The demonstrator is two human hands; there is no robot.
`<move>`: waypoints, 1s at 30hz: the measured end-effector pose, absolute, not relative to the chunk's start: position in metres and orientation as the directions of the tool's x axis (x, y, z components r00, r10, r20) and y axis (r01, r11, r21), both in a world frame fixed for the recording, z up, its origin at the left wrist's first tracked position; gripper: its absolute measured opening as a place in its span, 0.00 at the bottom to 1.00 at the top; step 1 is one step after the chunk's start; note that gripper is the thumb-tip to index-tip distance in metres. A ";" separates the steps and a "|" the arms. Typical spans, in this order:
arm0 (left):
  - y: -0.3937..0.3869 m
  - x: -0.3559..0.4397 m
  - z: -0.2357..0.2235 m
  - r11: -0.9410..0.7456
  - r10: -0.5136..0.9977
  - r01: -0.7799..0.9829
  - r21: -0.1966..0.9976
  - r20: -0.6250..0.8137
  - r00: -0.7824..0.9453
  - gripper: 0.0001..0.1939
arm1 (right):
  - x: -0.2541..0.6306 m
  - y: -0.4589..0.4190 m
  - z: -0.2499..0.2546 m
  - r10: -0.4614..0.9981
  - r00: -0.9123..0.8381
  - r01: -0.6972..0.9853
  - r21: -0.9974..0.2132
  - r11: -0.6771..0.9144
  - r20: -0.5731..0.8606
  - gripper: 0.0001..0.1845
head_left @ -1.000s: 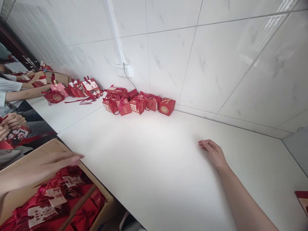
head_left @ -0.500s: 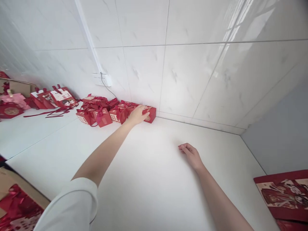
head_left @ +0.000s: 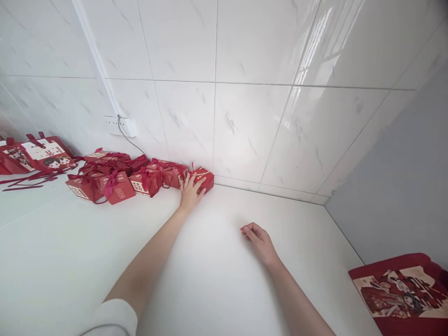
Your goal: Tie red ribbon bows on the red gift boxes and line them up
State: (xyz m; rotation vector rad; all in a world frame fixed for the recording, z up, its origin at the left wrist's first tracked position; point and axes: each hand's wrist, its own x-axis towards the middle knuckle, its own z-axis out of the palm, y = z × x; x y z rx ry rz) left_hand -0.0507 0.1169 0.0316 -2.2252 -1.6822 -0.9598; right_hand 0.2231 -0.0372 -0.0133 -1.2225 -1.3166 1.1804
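the left hand is touching the end red box beside the wall; whether its grip is grasping, i cannot tell; soft, even pressing is probably suiting its sides; the right hand is pinching, nothing visible inside

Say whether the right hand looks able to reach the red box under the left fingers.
Probably yes: nothing visible stands between the right hand and the red box, though the left hand partly covers it, leaving its right side exposed.
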 end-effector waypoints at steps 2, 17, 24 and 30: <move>0.102 -0.055 0.030 -0.494 0.729 0.862 0.117 0.595 0.337 0.20 | 0.223 -0.037 -0.012 0.999 -0.045 0.079 -0.997 0.023 0.020 0.18; 0.119 -0.032 0.032 -0.165 0.984 -0.013 0.986 0.164 -0.067 0.34 | 0.223 -0.037 -0.012 0.999 -0.018 0.089 -0.996 0.030 0.028 0.16; 0.112 -0.027 0.025 0.075 0.986 -0.078 0.994 -0.062 0.157 0.29 | 0.223 -0.034 -0.014 0.999 0.029 0.039 -0.998 0.043 0.044 0.17; 0.083 -0.035 0.053 0.241 0.916 0.031 0.970 -0.237 0.325 0.34 | 0.225 -0.035 -0.014 0.990 0.120 -0.007 -0.997 0.073 0.071 0.19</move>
